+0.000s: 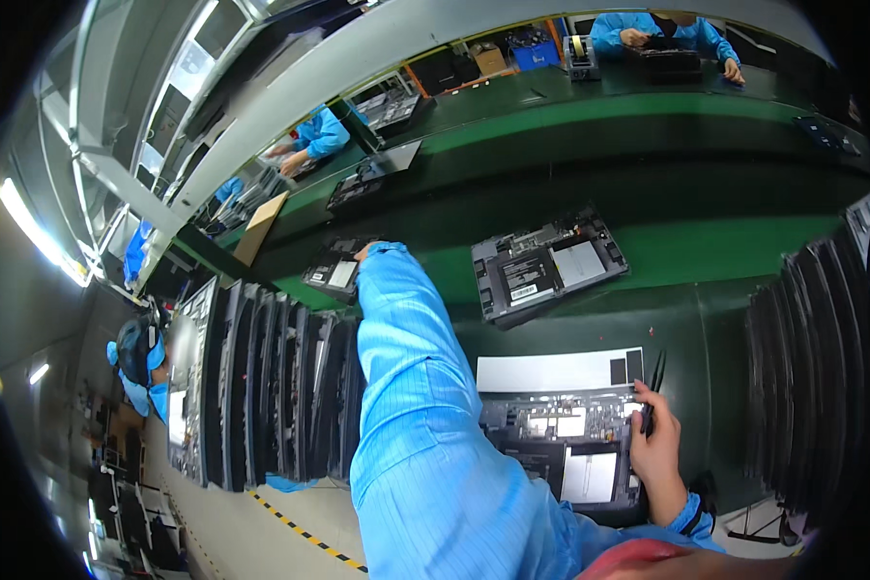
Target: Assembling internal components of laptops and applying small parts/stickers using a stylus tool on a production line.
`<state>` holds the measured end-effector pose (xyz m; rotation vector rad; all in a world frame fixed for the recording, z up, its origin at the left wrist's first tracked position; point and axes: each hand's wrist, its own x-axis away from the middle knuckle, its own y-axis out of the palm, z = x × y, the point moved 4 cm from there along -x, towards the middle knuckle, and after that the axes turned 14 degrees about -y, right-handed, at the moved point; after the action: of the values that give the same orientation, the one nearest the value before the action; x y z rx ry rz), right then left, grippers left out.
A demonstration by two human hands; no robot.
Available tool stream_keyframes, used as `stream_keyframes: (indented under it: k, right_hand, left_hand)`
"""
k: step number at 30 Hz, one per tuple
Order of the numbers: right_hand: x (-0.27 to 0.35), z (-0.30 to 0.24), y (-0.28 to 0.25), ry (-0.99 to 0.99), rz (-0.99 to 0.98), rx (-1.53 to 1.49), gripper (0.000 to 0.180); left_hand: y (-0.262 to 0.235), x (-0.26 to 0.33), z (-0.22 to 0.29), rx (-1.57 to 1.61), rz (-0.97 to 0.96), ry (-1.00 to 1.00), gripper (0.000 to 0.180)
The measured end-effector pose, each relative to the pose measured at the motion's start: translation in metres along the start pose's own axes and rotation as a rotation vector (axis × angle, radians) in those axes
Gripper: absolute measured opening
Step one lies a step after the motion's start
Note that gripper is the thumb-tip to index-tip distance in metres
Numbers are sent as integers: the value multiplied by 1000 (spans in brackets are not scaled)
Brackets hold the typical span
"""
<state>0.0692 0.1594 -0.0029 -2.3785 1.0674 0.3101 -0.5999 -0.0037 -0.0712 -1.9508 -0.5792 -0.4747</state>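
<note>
At the bench's near side, an opened laptop base lies by the right hand, which pinches black tweezers; farther left, the left hand, grip hidden, seems to reach another base, calling for a steady edge hold.

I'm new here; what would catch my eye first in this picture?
Probably the bright blue left sleeve, filling the middle, with the left hand at a dark device on the green bench. Next, a row of dark slabs standing on edge at left, and a similar row at right. Then, at lower right, the right hand holding a slim dark tool beside an opened device.
</note>
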Motion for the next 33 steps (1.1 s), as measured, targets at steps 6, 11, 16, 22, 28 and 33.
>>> stream_keyframes:
  k: [6, 11, 16, 22, 28, 33]
  right_hand:
    - [-5, 3, 1, 16, 45, -18, 15]
    - [-1, 6, -1, 62, 59, -37, 15]
    - [-2, 6, -1, 35, 39, -31, 17]
    - [-3, 2, -2, 18, 21, -22, 18]
    - [2, -6, -1, 32, 36, 4, 20]
    - [2, 2, -13, 1, 54, 243, 23]
  left_hand:
    - [-18, 13, -20, -67, 115, -41, 42]
    - [-36, 42, -22, -127, 229, -43, 41]
    - [-54, 72, -14, -167, 353, -30, 41]
    - [-78, 113, 4, -195, 518, 10, 40]
    - [-83, 148, 30, -203, 668, 73, 39]
    - [-95, 177, 78, -82, 951, 177, 36]
